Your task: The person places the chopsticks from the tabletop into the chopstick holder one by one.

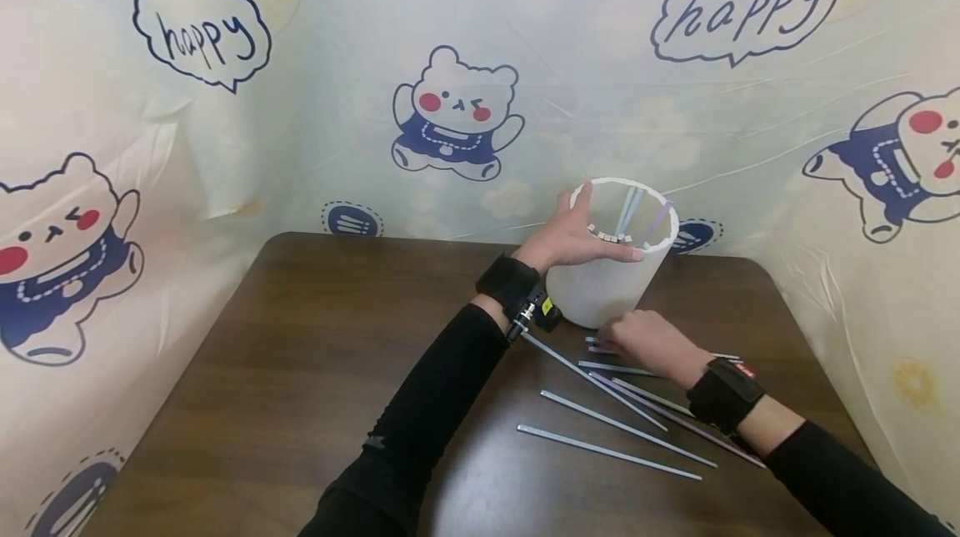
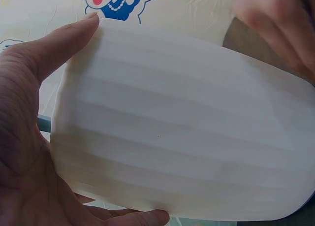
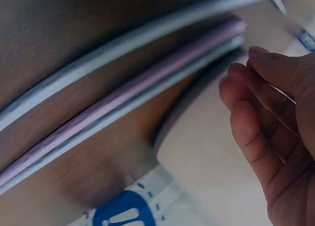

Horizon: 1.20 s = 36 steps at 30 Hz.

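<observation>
Nearest on the brown surface [image 1: 300, 370] lie two pale blue sticks, the nearer one [image 1: 610, 454] and a second [image 1: 628, 429] just beyond it, roughly side by side. Past them the sticks are less orderly: another pale blue one [image 1: 555, 353] slants across from the left, a purple stick [image 1: 731, 448] runs off to the near right, and others lie partly under the right wrist.

Farther on, the right hand [image 1: 658, 343] is low over the surface, just on the near side of the container. Its fingers are loosely bent and seem to grasp nothing; the right wrist view shows stick ends close by, but not whether the hand touches one.

Beyond it, at the far right of the surface, is the white container [image 1: 600, 291]. The left hand [image 1: 570, 238] grasps it at the rim, thumb on the near side and fingers around the left and far side. The container leans in the head view, though true tilt is hard to judge.

The work looks part done: a few sticks [image 1: 628, 212], blue and purple, stand inside the container against its far right wall, while more lie loose outside, apparently left to gather.
</observation>
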Tool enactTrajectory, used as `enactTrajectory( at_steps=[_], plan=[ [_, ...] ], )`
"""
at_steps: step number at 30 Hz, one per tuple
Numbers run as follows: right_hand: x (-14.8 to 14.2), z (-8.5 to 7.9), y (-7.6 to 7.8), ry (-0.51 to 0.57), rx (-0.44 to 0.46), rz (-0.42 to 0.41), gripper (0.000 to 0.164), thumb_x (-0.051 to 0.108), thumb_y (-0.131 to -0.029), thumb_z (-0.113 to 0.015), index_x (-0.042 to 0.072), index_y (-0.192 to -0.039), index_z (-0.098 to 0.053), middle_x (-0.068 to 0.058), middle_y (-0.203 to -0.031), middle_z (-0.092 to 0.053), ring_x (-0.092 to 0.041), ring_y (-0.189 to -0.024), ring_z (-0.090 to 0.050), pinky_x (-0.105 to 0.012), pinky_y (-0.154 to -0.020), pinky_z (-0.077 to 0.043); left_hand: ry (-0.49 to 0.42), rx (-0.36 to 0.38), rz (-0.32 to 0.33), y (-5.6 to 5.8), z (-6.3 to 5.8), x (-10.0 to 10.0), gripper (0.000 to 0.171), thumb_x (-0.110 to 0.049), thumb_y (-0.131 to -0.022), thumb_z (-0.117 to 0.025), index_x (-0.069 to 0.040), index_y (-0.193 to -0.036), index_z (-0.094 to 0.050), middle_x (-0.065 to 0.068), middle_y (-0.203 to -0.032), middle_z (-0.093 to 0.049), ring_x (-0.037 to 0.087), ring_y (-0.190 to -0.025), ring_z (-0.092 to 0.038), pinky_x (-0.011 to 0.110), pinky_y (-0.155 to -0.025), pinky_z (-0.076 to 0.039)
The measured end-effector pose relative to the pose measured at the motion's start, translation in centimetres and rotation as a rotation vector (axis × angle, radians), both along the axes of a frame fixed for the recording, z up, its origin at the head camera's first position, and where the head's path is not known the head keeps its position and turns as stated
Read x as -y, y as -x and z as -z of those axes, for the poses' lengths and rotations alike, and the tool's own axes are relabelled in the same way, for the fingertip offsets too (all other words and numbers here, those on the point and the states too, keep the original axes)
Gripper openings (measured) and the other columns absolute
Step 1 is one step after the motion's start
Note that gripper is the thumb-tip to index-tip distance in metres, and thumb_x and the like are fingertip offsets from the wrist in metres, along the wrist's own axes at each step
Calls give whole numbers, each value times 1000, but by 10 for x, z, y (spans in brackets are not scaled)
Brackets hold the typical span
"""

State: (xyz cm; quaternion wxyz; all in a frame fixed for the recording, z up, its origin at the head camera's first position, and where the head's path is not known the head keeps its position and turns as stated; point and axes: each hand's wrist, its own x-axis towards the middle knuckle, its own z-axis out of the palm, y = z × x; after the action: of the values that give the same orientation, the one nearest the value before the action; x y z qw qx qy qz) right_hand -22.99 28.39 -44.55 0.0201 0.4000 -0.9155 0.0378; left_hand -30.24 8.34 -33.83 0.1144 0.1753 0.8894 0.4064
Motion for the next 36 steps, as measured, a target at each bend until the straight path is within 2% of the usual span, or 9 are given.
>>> enactTrajectory(
  at_steps=[5,11,18,27,30,36],
  plan=[
    [9,11,0,-63,-105,-44,7,16,-86,-81,15,-92,-79,-1,-85,-74,-15,-78,-69,-35,-73,-62,-5,0,-3,-1,0,-1,130,-64,-72,-82,-27,-164,1,5,-172,-5,27,-148,-35,54,-116,-41],
    [16,12,-1,-128,-183,-76,8,14,-84,-83,12,-90,-77,-2,-78,-71,-14,-69,-67,-32,-64,-60,-16,16,-5,-2,-1,0,130,-63,-72,-83,-28,-165,1,5,-173,-3,28,-150,-33,56,-117,-40],
    [15,14,-3,-152,-145,-46,15,13,-81,-85,14,-94,-77,-2,-81,-68,-12,-67,-60,-26,-59,-55,-20,16,1,-2,-2,0,130,-63,-73,-82,-27,-165,1,6,-173,-1,28,-151,-33,55,-116,-40],
    [12,21,-1,-78,-88,-16,11,17,-87,-81,16,-97,-77,2,-83,-69,-9,-68,-57,-25,-60,-54,-10,7,1,-2,0,0,130,-65,-72,-82,-27,-165,1,6,-172,-2,28,-150,-34,54,-115,-41],
    [13,20,-1,-113,-114,-22,14,14,-85,-83,15,-96,-76,2,-83,-67,-9,-67,-55,-24,-58,-51,-18,0,4,-1,1,1,130,-64,-72,-83,-26,-165,0,6,-172,-3,27,-150,-34,52,-115,-42],
    [16,27,-4,-201,-243,-57,23,6,-82,-83,10,-99,-67,-1,-84,-62,-9,-63,-50,-25,-55,-51,-26,-2,0,-2,1,1,130,-63,-72,-83,-26,-165,-1,6,-172,-5,27,-148,-36,53,-115,-41]
  ],
)
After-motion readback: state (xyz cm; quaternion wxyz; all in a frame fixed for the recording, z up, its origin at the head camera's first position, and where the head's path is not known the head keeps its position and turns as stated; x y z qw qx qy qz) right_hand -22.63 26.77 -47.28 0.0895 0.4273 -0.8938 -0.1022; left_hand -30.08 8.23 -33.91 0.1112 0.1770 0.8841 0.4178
